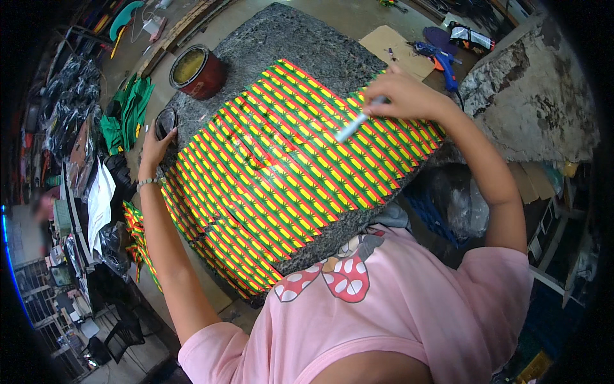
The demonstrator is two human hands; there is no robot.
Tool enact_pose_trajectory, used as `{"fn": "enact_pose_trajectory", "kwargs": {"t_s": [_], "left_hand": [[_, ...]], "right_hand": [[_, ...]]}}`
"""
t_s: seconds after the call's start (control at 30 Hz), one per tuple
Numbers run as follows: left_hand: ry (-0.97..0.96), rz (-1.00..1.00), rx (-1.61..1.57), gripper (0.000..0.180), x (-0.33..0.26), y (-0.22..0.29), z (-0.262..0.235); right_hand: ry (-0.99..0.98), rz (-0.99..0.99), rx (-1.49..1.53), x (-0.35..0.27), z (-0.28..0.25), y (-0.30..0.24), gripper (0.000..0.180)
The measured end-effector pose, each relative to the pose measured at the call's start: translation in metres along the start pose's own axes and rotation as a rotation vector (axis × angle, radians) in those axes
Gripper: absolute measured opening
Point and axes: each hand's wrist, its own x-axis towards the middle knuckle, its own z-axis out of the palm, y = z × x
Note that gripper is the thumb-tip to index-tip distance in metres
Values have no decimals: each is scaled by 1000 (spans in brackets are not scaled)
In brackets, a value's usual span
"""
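My right hand is closed round a pale stick-like tool, its whitish end slanting down onto the patterned fabric; I cannot tell its kind. The fabric is striped red, yellow and green with dark leaf shapes, laid over a grey fibrous board, with a slightly rumpled, shiny patch left of centre. At the board's left edge, my left hand has its fingers round a dark, round, open-topped container. Above it stands a red can with a yellowish substance inside.
The grey board shows beyond the fabric. At the far right lie a tan card and a blue glue gun, beside a mottled sheet. Green cloth and black plastic bags are at the left.
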Motion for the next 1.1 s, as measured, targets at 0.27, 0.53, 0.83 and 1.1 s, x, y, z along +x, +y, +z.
{"fn": "enact_pose_trajectory", "kwargs": {"t_s": [0.27,0.53,0.83,1.1], "left_hand": [[86,-168,-289,121,10,8,-16],[287,-131,-1357,27,20,36,-30],[451,440,18,41,48,163,14],[574,445,235,58,42,187,21]], "right_hand": [[236,196,471,-86,6,-6,29],[903,52,1645,-160,56,15,36],[1048,415,1586,-172,94,7,35],[1122,593,1482,-170,96,6,36]]}}
